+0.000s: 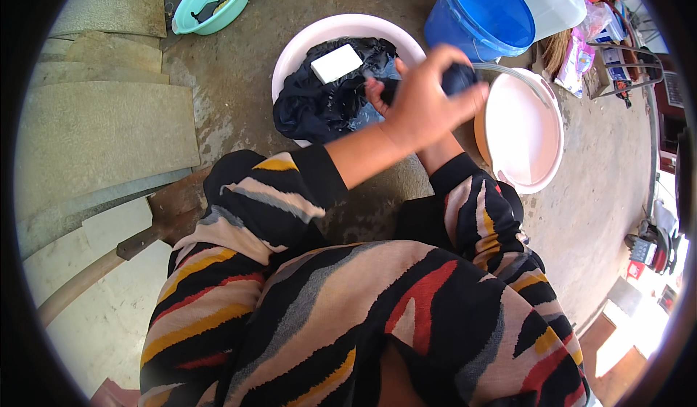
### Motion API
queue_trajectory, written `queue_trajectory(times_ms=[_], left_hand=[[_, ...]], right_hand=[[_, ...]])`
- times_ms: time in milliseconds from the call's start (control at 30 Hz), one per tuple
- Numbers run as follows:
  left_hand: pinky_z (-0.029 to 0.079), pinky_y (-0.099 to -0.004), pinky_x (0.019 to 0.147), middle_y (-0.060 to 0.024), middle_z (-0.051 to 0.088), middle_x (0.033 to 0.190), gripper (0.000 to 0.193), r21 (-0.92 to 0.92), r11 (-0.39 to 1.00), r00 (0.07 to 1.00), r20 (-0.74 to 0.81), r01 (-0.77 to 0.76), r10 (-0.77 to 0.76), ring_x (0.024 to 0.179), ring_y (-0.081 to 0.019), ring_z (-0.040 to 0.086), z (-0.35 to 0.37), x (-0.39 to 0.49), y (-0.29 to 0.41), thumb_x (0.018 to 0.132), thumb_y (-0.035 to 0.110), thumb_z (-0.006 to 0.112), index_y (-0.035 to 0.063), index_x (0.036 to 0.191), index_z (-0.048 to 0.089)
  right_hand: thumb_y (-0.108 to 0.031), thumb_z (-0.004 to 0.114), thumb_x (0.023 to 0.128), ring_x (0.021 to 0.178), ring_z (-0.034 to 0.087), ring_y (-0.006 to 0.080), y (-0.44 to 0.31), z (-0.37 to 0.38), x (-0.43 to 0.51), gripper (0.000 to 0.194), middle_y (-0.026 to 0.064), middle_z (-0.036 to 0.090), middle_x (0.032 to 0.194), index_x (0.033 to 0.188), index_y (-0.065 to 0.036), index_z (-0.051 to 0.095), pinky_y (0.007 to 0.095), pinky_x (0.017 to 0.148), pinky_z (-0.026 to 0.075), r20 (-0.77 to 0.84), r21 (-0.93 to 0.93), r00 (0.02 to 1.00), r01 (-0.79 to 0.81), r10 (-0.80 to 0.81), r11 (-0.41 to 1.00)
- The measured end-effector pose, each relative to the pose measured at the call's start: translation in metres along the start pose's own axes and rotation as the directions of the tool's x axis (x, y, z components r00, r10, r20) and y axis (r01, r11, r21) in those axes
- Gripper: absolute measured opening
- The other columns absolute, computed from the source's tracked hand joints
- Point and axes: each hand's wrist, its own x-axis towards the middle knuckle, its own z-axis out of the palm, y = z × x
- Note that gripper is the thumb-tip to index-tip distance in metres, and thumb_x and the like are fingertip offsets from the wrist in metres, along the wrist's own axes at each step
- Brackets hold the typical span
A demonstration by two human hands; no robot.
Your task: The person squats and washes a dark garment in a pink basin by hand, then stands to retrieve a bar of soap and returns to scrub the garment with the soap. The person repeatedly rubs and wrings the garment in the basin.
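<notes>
A pale pink basin (348, 21) on the floor holds dark wet clothes (316, 105) in water. On the clothes lies a white bar of soap (336, 64). My left hand (422, 99), slightly blurred, crosses over the basin's right side and grips a bunched dark cloth (459, 78) between thumb and fingers. Behind it, mostly covered, is my right hand (377, 95); its curled fingers close around a dark part of cloth near the water. Whether both hands hold one same piece is hidden.
A blue bucket (474, 26) stands behind a second pink basin (525, 134), with a clear hose (517, 72) between them. Farther back are a turquoise basin (218, 15) and a translucent jerrycan (550, 1). Stacked boards (109, 129) and a wooden-handled tool (81, 287) lie left.
</notes>
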Motion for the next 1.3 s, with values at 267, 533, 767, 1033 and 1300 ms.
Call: queue_trajectory(times_ms=[267, 533, 767, 1033, 1300], left_hand=[[0.052, -0.0436, 0.059, -0.0185, 0.064, 0.068, 0.021, 0.459, 0.840, 0.950, -0.239, 0.291, -0.199, 0.064, -0.0367, 0.064, -0.044, 0.035, -0.028, 0.075, 0.022, 0.065, 0.0019, 0.075, 0.059], [0.051, -0.0363, 0.064, -0.0161, 0.063, 0.072, 0.019, 0.468, 0.877, 0.991, 0.025, 0.106, -0.133, 0.068, -0.0346, 0.063, -0.035, 0.009, -0.031, 0.073, 0.022, 0.069, 0.0056, 0.078, 0.061], [0.050, -0.0382, 0.061, -0.0174, 0.063, 0.072, 0.020, 0.427, 0.894, 0.961, 0.167, 0.132, -0.222, 0.069, -0.0357, 0.064, -0.017, -0.011, -0.022, 0.074, 0.024, 0.070, 0.0079, 0.080, 0.061], [0.050, -0.0447, 0.078, -0.0255, 0.065, 0.089, 0.038, 0.566, 0.767, 0.947, -0.267, 0.303, -0.177, 0.086, -0.0408, 0.063, -0.066, 0.004, -0.127, 0.078, 0.033, 0.062, -0.0015, 0.095, 0.066], [0.024, -0.0345, 0.107, -0.0098, 0.056, 0.126, 0.073, -0.147, 0.507, 0.526, 0.143, 0.849, -0.839, 0.126, -0.0203, 0.041, -0.107, 0.005, -0.124, 0.087, 0.070, 0.039, 0.0083, 0.120, 0.060]], right_hand=[[-0.035, 0.048, 0.093, 0.069, 0.062, 0.0179, -0.004, 0.018, -0.007, 0.024, 0.0033, 0.065, 0.084, 0.098, -0.014, 0.057, 0.0334, 0.061, 0.048, -0.400, -0.291, 0.912, -0.031, -0.092, 0.956], [-0.037, 0.043, 0.096, 0.086, 0.065, 0.0221, 0.007, 0.010, 0.005, 0.031, 0.0081, 0.063, 0.098, 0.110, -0.012, 0.055, 0.0372, 0.074, 0.054, -0.301, -0.078, 0.946, 0.100, -0.119, 0.992], [-0.033, 0.045, 0.095, 0.087, 0.064, 0.0230, 0.013, 0.016, 0.000, 0.029, 0.0100, 0.062, 0.096, 0.106, -0.008, 0.055, 0.0381, 0.078, 0.054, 0.355, 0.082, 0.893, 0.266, -0.278, 0.960], [-0.023, 0.043, 0.097, 0.087, 0.065, 0.0255, 0.005, 0.019, 0.005, 0.026, 0.0094, 0.063, 0.097, 0.110, -0.004, 0.054, 0.0455, 0.076, 0.055, -0.352, -0.260, 0.922, 0.070, -0.162, 0.963], [-0.028, 0.047, 0.096, 0.097, 0.063, 0.0310, -0.027, 0.048, -0.005, 0.032, 0.0135, 0.063, 0.111, 0.113, -0.003, 0.056, 0.0478, 0.088, 0.051, -0.244, -0.124, 0.970, -0.023, -0.008, 0.992]])
